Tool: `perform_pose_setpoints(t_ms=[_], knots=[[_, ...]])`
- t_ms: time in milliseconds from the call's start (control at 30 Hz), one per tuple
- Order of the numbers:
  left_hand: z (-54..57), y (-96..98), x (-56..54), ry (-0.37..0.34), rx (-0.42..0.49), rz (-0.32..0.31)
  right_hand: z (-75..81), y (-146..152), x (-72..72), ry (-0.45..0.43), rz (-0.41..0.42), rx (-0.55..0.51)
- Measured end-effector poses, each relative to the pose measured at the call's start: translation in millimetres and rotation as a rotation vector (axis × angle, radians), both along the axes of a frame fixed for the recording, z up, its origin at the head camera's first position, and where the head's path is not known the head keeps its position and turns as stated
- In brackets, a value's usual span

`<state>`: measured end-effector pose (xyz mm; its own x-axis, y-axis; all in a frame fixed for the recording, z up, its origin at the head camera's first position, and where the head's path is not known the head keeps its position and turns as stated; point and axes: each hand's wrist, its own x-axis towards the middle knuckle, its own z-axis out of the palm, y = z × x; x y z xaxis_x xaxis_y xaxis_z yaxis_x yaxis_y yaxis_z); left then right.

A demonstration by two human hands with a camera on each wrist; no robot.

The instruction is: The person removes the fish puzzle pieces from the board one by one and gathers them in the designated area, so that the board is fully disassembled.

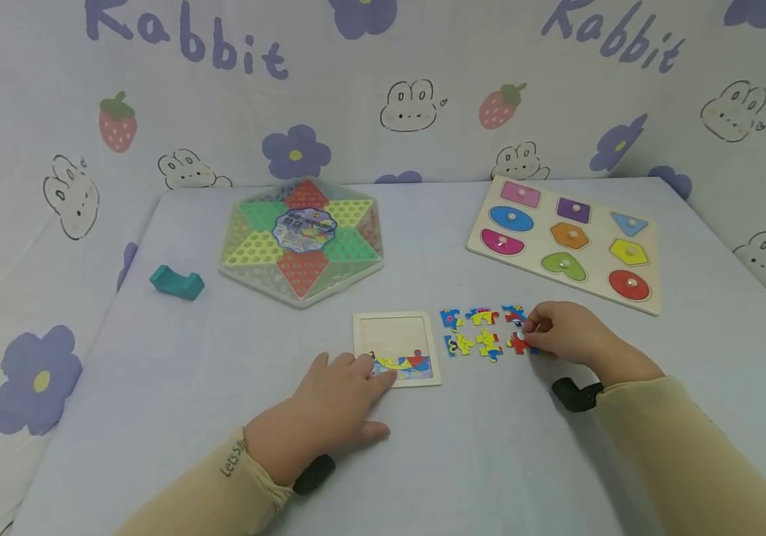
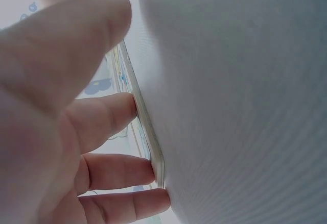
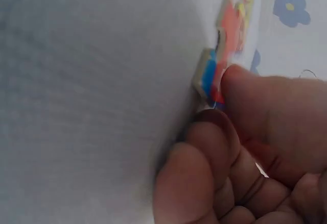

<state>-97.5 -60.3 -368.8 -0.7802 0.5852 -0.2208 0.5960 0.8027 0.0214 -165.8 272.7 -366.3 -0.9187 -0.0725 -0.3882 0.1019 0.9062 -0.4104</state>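
Note:
A small square wooden puzzle tray (image 1: 392, 316) lies on the table, with colourful pieces (image 1: 416, 365) fitted along its near edge. The left hand (image 1: 332, 402) rests on the tray's lower left with its fingers extended; in the left wrist view its fingertips meet the tray's side (image 2: 148, 132). Right of the tray, several loose jigsaw pieces (image 1: 486, 346) lie in two rows. At the right end of these, the right hand (image 1: 570, 335) pinches a red and blue jigsaw piece (image 3: 208, 73) between thumb and index finger, its other fingers curled. The fingers partly hide that piece.
A hexagonal Chinese checkers board (image 1: 262, 216) lies at the back left, with a teal curved block (image 1: 177, 283) beside it. At the back right is a wooden knob-puzzle board (image 1: 537, 223) with coloured shapes. A printed cloth (image 1: 342, 97) hangs behind the table.

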Motion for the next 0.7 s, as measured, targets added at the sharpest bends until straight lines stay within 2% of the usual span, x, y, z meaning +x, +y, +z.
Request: perform_pose_setpoints(t_ms=[267, 400, 567, 700], knots=[[-0.3, -1.3, 1.0, -0.006, 0.01, -0.003, -1.8, -7, -1.4, 0.017, 0.013, 0.05], [-0.8, 0.0, 2.3, -0.016, 0.002, 0.003, 5.3, -18, 1.8, 0.066, 0.031, 0.098], [1.1, 1.6, 6.0, -0.023, -0.032, 0.019, 20.0, -64, 8.4, 0.129, 0.148, 0.103], [3.7, 1.0, 9.1, -0.005, -0.037, 0.014, 19.9, -108, 13.8, 0.129, 0.271, 0.038]])
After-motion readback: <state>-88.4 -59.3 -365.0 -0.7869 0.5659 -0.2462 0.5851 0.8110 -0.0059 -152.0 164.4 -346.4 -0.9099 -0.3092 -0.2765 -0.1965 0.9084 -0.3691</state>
